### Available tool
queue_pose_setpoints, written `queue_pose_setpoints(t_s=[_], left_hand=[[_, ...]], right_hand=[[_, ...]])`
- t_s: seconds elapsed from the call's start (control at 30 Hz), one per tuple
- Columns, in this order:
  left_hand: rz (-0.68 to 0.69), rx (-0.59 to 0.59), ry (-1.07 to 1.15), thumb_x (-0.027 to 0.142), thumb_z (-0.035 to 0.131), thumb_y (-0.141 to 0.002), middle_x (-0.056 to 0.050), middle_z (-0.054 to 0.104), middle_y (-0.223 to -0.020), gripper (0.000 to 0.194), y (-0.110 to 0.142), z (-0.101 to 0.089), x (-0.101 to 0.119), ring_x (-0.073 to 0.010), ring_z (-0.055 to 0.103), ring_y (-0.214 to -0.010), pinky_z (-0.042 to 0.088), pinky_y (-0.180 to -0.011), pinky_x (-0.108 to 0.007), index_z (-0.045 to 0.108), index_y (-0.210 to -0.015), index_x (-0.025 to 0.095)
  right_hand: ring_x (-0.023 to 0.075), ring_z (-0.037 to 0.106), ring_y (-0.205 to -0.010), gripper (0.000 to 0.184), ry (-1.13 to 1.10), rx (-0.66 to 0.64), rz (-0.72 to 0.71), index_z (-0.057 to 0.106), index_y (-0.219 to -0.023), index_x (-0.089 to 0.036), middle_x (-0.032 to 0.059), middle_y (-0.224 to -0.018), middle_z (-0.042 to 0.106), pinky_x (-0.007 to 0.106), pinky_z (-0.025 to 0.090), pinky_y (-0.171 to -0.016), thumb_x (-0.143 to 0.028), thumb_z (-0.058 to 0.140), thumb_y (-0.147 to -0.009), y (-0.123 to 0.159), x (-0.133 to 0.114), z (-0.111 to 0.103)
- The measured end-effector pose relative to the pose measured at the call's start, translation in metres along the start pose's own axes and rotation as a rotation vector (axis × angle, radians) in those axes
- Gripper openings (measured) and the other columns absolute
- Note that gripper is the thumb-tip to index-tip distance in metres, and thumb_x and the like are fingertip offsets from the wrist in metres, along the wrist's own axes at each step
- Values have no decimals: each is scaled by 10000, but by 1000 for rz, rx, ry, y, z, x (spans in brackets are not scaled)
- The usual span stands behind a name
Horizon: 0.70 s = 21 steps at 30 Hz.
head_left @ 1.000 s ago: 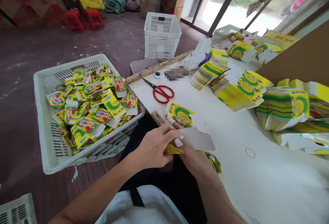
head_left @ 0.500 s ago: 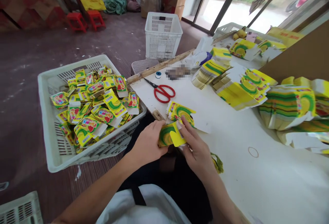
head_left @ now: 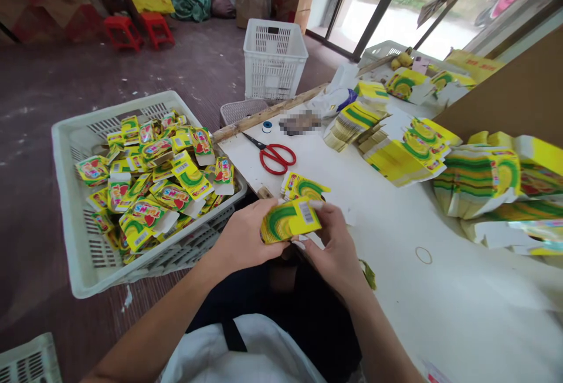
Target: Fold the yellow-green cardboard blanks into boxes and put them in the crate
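A small yellow-and-green printed carton point(head_left: 288, 220) with a barcode on its end flap is held between my two hands, above my lap at the table's edge. My left hand point(head_left: 246, 233) grips its left end, fingers behind and thumb below. Around the right end, by the barcode, my right hand point(head_left: 335, 242) closes with thumb and fingers; part of its grip is hidden behind the carton. Just beyond lies a short stack of flat cartons point(head_left: 303, 186) on the white table point(head_left: 387, 277). Red-handled scissors point(head_left: 278, 159) rest farther back.
Left of me stands a white plastic crate point(head_left: 65, 195) full of folded cartons point(head_left: 185, 175). Bundles of flat cartons point(head_left: 477, 178) line the table's right side. A tape roll point(head_left: 267, 127), a rubber band point(head_left: 423, 255) and a green scrap point(head_left: 368, 274) lie on the tabletop. Another crate point(head_left: 276, 57) stands behind.
The carton's loose flap, white side showing first and then yellow, is now folded over with the barcode facing up. My right hand has moved from atop the flap to the carton's right end.
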<state>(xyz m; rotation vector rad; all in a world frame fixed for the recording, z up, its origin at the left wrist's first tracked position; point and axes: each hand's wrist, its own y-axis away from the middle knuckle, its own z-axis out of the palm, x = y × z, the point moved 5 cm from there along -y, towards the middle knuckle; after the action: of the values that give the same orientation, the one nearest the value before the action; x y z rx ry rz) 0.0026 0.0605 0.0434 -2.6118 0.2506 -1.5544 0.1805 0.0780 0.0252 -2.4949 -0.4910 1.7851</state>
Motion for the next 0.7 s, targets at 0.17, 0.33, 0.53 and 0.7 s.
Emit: queue_pose_setpoints(t_s=[0.17, 0.33, 0.53, 0.7], left_hand=[[-256, 676, 651, 620, 637, -786, -68, 659, -1166, 448, 8, -39, -54, -245, 641, -1128, 541, -947, -386, 587, -1073, 278], [-476, 617, 854, 557, 696, -780, -95, 617, -1263, 427, 14, -20, -76, -235, 611, -1197, 535, -959, -388, 538, -1027, 248], [-440, 409, 904, 441, 802, -713, -49, 705, -1007, 446, 16, 12, -49, -162, 668, -908, 534, -792, -278, 606, -1030, 195], [-403, 229, 1054, 467, 877, -610, -83, 705, -1081, 598, 11, 35, -31, -235, 660, -1033, 524, -875, -342, 637, -1081, 188]], right_hand=[[286, 683, -960, 517, 386, 135, 123, 470, -1246, -214, 126, -1082, 712, 511, 554, -849, -272, 647, -764, -32, 33, -31], [312, 654, -922, 329, 587, 86, 177, 563, -1051, -196, 118, -953, 700, 521, 510, -865, -139, 567, -727, -46, 52, -31], [288, 633, -841, 350, 556, 166, 183, 475, -1052, -201, 87, -882, 647, 484, 518, -793, -155, 576, -720, -40, 44, -29], [189, 625, -716, 408, 143, 127, 127, 411, -1066, -255, -15, -792, 602, 354, 540, -688, -215, 642, -732, -21, 12, -13]])
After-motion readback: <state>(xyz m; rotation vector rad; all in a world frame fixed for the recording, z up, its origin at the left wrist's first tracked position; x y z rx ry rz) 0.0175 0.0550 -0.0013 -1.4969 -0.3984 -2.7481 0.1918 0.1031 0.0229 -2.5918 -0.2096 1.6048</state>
